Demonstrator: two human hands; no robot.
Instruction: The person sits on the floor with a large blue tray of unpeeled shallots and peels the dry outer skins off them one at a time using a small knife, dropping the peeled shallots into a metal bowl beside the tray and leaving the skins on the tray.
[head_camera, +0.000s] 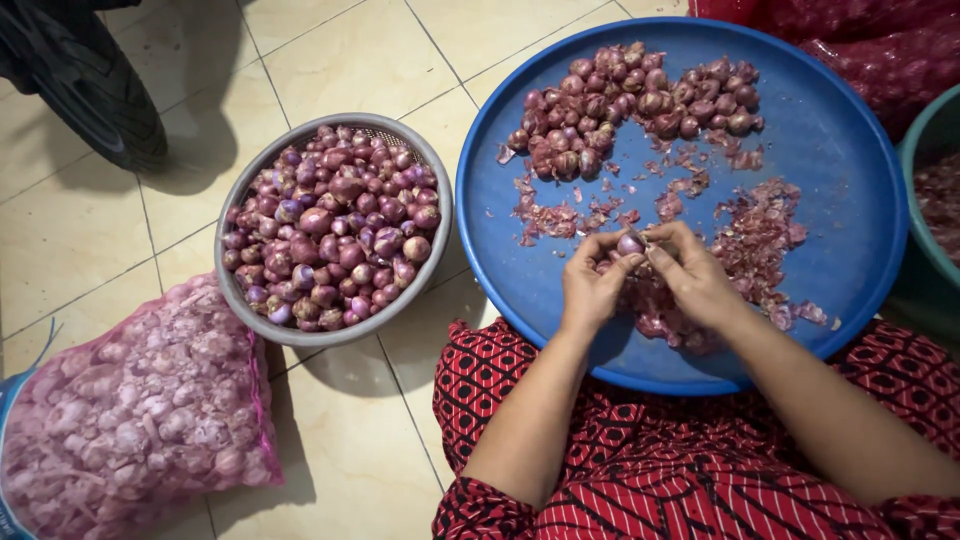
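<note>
**Hand position: both hands on one shallot**

Left hand (592, 285) and right hand (693, 275) meet over the blue tray (850, 200), forearms angled inward. Fingertips of both curl closed around a single shallot (630, 244), pinched between them. Loose peels (750, 240) lie just right of the fingers; the basket (240, 300) sits well left.

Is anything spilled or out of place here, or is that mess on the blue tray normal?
Nothing stands out. The papery skins lie scattered, but all inside the blue tray, near the left hand and right hand holding one shallot. The metal colander sits upright and the pink mesh bag looks intact.
</note>
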